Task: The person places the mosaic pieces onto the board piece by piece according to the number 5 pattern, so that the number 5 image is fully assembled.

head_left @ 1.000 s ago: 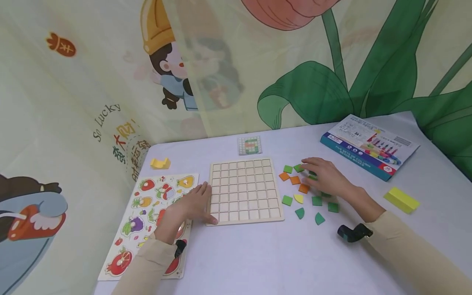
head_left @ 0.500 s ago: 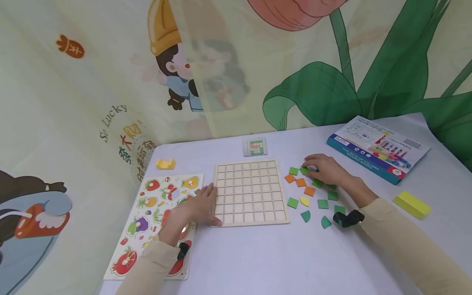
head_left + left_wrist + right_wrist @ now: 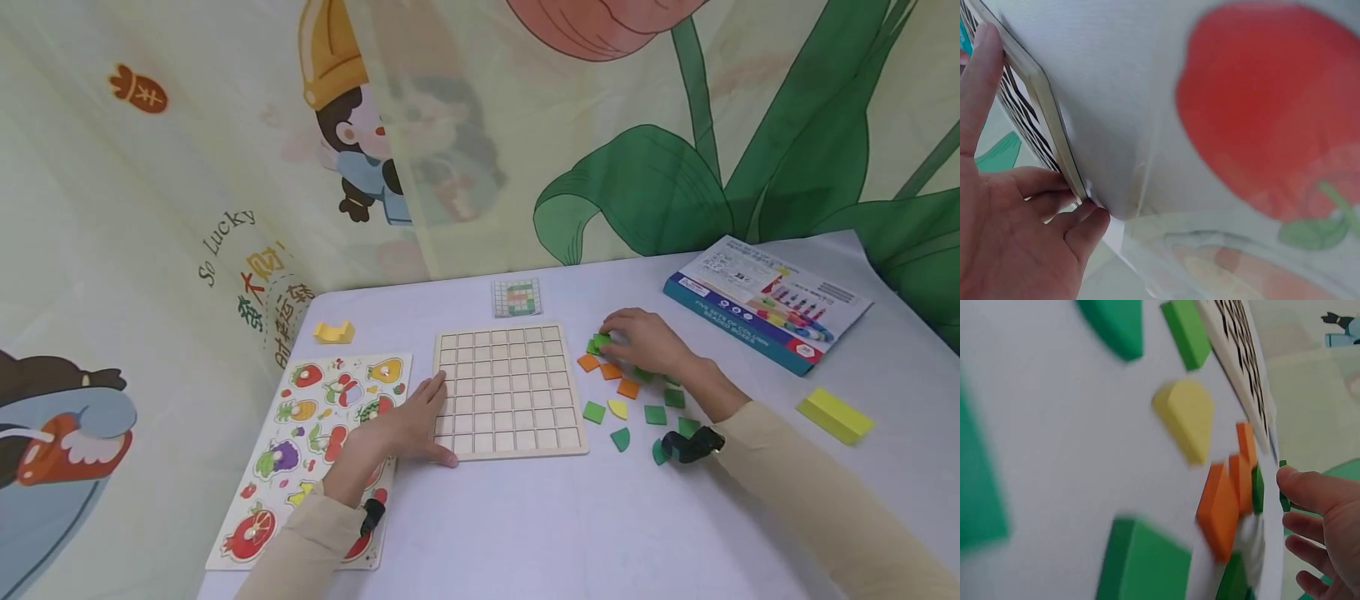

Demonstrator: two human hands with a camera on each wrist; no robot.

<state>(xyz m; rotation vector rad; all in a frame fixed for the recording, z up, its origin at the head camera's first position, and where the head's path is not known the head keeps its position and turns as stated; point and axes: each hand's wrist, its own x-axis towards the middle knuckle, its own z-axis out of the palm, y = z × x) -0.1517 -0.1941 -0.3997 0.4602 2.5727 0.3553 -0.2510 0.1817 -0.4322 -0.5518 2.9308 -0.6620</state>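
Note:
A wooden grid board (image 3: 510,392) lies flat, its squares unfilled. At its left edge my left hand (image 3: 405,425) rests with fingers extended; the left wrist view has the hand (image 3: 1022,231) touching the board's rim (image 3: 1054,125). Right of the board, my right hand (image 3: 652,342) is over the loose pieces. In the right wrist view the hand (image 3: 1335,525) pinches a thin green tile (image 3: 1284,487) between thumb and fingers. Orange tiles (image 3: 628,387), a yellow piece (image 3: 617,408) and several green tiles (image 3: 655,415) lie beside and below this hand, some partly hidden by it.
A fruit picture board (image 3: 277,500) lies under the left forearm. A small pattern card (image 3: 517,297) is behind the grid board. A yellow curved block (image 3: 333,332) stands back left; a flat box (image 3: 765,304) and a yellow block (image 3: 836,416) are at the right.
My right hand has moved left toward the board and now pinches a green tile near another one at the back of the pieces. The left hand has stayed at the board's edge.

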